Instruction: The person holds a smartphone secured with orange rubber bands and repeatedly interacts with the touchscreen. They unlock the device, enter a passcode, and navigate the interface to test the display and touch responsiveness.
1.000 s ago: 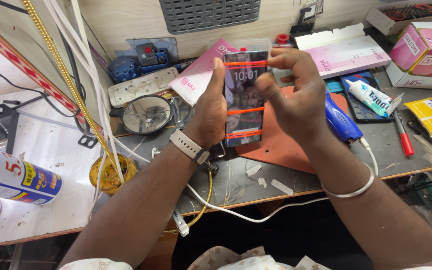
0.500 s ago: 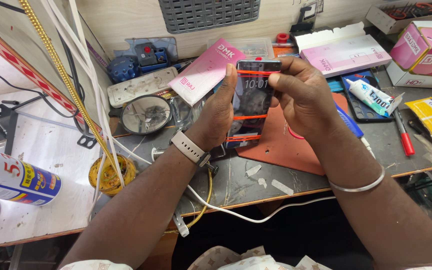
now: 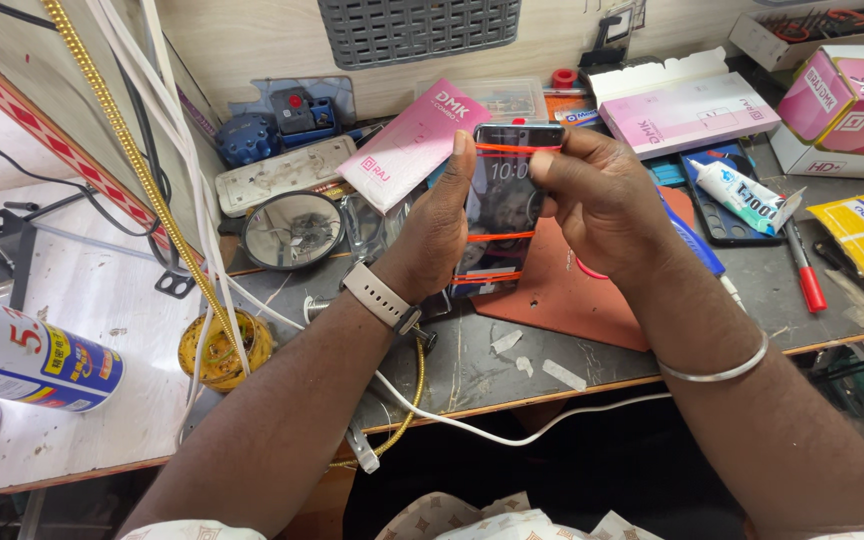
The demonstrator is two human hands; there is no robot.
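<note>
Workbench [image 3: 592, 360] carries an orange mat [image 3: 572, 290] at centre. Above it your left hand [image 3: 432, 235] grips the smartphone [image 3: 504, 205] upright along its nine o'clock edge — screen lit, facing you. Your right hand [image 3: 602, 200] closes on its three o'clock edge, thumb on the glass. Three orange rubber bands [image 3: 500, 237] cross the phone. At two o'clock, a glue tube [image 3: 747, 197] — well apart.

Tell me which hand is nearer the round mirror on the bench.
Left. The left hand grips the phone just right of the round mirror; the right hand is on the phone's far side, farther away.
</note>
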